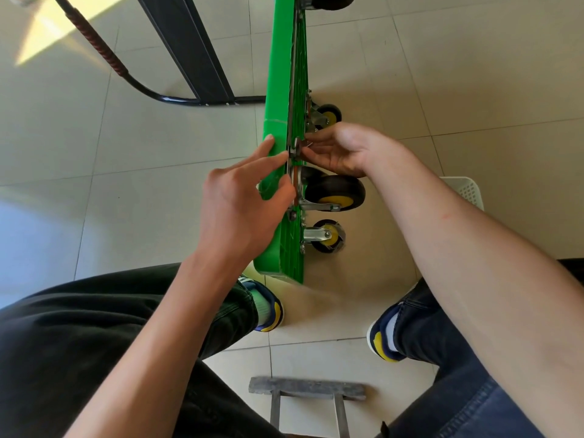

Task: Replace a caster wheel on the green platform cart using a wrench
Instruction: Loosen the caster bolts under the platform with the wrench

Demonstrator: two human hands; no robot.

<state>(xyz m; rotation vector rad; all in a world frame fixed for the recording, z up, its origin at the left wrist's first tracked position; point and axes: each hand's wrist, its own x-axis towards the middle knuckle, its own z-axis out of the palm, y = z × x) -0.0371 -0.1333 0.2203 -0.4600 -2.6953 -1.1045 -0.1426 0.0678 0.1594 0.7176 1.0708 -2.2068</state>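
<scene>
the green cart stands on its side edge on the tiled floor, its ribbed underside and wheels facing right, between the person's two feet. the left hand rests against the cart's smooth face, its fingers stretched out and relaxed, tips reaching the edge by a metal bracket. the right hand is on the underside, its fingers curled around something small at the bracket; whether that is a wrench or a bolt i cannot tell. just below that hand sits a large black wheel with a yellow hub, touching the bracket plate. two smaller wheels are mounted above and below it. a white basket sits beyond the right forearm, and a grey stool frame lies near the knees.
</scene>
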